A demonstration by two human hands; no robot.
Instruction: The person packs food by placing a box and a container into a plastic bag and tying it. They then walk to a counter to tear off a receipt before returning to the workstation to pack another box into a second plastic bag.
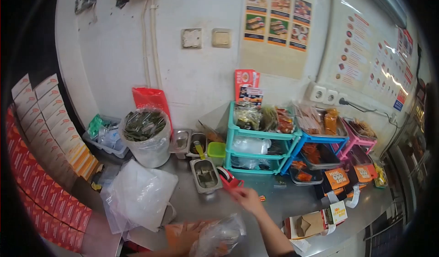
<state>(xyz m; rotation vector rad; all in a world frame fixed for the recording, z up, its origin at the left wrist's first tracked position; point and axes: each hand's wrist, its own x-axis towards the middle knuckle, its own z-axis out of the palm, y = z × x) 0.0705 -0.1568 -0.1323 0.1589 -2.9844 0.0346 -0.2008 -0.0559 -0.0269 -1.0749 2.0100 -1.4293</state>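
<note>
My right hand point(247, 199) reaches forward over the steel counter, its fingers closed at the near end of a red tape dispenser point(234, 182). Whether a strip of tape is between the fingertips is too small to make out. Low in the view, my left hand point(186, 239) lies over a flat orange package point(173, 232), fingers stretched out. A clear plastic bag point(222, 236) with something orange inside lies against that hand's right side. Just beyond the dispenser stands a steel tray point(205, 175) with dark green pieces in it.
White plastic bags point(141, 190) lie to the left, before a lined bucket of leaves point(145, 133). Teal point(231, 133) and blue point(286, 163) racks hold food at the back. Folded boxes point(315, 225) lie to the right. Stacked red cartons point(50, 202) stand at far left.
</note>
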